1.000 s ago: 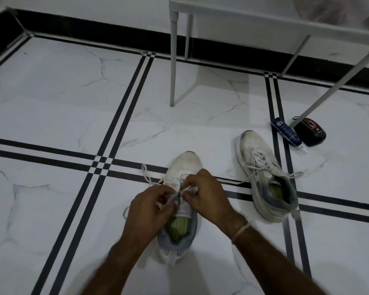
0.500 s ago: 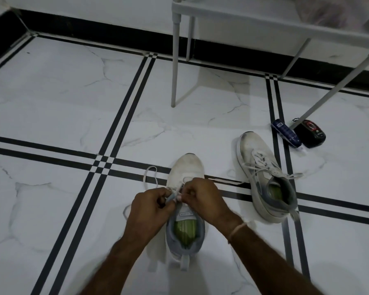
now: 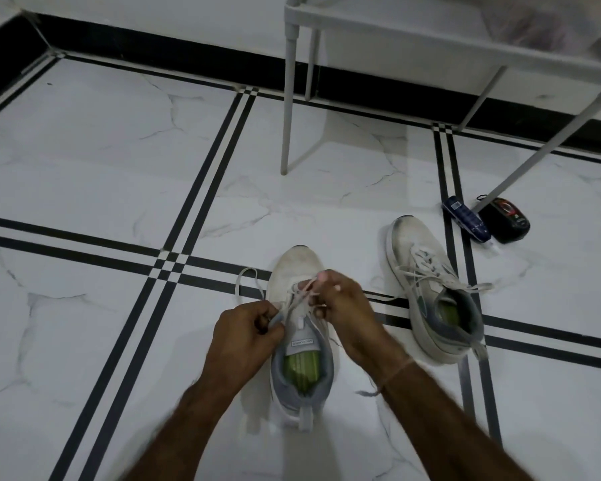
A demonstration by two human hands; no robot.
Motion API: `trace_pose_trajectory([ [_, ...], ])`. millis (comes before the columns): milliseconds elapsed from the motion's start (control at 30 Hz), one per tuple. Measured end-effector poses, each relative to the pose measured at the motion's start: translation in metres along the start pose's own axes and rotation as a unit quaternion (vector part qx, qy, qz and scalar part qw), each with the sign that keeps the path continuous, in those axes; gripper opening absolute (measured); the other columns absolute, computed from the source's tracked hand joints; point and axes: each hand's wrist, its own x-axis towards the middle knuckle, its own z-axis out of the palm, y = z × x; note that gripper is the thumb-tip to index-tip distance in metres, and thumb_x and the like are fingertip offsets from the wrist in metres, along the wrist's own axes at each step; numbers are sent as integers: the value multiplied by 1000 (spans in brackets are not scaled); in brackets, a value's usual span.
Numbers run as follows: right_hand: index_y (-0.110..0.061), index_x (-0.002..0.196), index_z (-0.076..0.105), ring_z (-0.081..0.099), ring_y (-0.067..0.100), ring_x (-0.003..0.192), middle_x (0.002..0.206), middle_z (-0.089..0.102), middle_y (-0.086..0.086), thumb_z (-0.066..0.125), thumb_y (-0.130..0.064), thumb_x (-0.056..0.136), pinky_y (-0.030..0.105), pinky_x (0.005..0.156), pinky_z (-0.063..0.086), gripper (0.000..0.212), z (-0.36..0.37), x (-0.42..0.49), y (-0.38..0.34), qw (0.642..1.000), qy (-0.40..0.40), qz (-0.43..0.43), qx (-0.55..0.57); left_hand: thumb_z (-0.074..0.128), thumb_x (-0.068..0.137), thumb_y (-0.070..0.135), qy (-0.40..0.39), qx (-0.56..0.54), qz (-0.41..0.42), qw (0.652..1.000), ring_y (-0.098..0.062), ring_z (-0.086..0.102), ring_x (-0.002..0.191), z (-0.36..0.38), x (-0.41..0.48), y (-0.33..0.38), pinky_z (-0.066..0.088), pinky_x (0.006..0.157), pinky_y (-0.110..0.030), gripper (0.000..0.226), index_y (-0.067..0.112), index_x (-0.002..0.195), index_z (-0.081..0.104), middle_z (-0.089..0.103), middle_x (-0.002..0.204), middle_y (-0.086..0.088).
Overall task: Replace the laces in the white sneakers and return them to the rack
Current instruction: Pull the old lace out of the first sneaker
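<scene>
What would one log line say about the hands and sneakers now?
step: lacing near sneaker | left hand: grips lace | right hand: pinches lace | other sneaker: laces in, untied, on floor

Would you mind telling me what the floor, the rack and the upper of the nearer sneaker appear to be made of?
Floor: likely polished marble or marble-look tile; glossy reflections, grey veining, black inlaid strips.
Rack: pale tubular legs, matte; painted metal or plastic, unclear.
Sneaker upper: white woven or mesh fabric, matte, slightly soiled; collar looks grey padded textile.
</scene>
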Motion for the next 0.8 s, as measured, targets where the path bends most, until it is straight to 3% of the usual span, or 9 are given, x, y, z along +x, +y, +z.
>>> trace_pose_trajectory([
  [67, -12, 80, 61, 52, 12, 62, 74, 65, 1, 52, -17, 106, 20, 56, 41, 28, -11, -2, -1, 995, 16, 16, 100, 76, 82, 25, 2, -5, -1, 1000, -16, 58, 60, 0, -1, -1, 52, 60, -32, 13, 21, 72, 70, 63, 60, 4],
  [233, -25, 74, 66, 59, 2, 71, 72, 64, -15, 74, -33, 90, 19, 67, 41, 19, 1, -3, 18, 920, -90, -114, -365, 75, 85, 36, -4, -9, 8, 1000, -15, 59, 61, 1, -3, -3, 51, 58, -28, 19, 23, 72, 69, 63, 60, 6],
  [333, -12, 78, 68, 58, 6, 70, 80, 67, -4, 58, -21, 103, 22, 67, 44, 28, 0, -5, 4, 999, -23, -26, -42, 71, 81, 33, -4, -17, 4, 1000, -16, 59, 60, -1, -2, -2, 53, 60, -35, 14, 23, 71, 68, 63, 60, 4],
  [400, -15, 79, 61, 54, 12, 63, 80, 66, 4, 51, -25, 106, 24, 62, 43, 31, -9, -6, -4, 987, 11, 31, 156, 75, 82, 28, -3, -15, 1, 1000, -16, 58, 59, -2, -1, -3, 53, 61, -37, 13, 23, 72, 68, 63, 60, 3],
  [467, -14, 88, 57, 57, 14, 67, 80, 65, 1, 59, -33, 100, 28, 64, 47, 23, -13, -5, 0, 1000, -2, -18, 24, 76, 82, 26, 0, -14, -3, 1000, -16, 59, 59, -2, -1, -5, 53, 61, -37, 13, 23, 72, 69, 63, 61, 3],
  [533, -19, 91, 63, 64, 10, 80, 87, 69, -8, 70, -38, 92, 28, 72, 51, 20, -8, -8, 9, 961, -60, -71, -261, 76, 82, 32, -3, -12, 1, 1000, -15, 60, 60, -1, -1, -5, 53, 60, -34, 14, 24, 72, 69, 64, 61, 6],
  [600, -23, 80, 66, 62, 5, 75, 77, 67, -12, 70, -40, 91, 28, 69, 48, 21, -1, -8, 12, 934, -100, -85, -334, 76, 83, 35, -9, -10, 3, 1000, -14, 61, 61, 1, -2, -3, 54, 60, -32, 16, 25, 73, 70, 64, 61, 7],
  [700, -14, 74, 59, 55, 7, 62, 62, 58, -10, 54, -22, 104, 22, 60, 43, 32, -1, -8, -5, 998, 13, -7, -63, 77, 83, 26, -8, -19, -6, 1000, -15, 59, 60, 1, -4, 2, 53, 61, -35, 15, 24, 70, 68, 63, 60, 5],
  [800, -16, 72, 50, 51, 15, 60, 62, 50, 0, 50, -21, 105, 28, 59, 42, 33, -11, -12, -3, 979, 123, 88, 137, 77, 81, 25, -11, -11, -12, 1000, -16, 58, 60, 2, -3, 5, 50, 60, -33, 16, 22, 69, 67, 62, 59, 3],
])
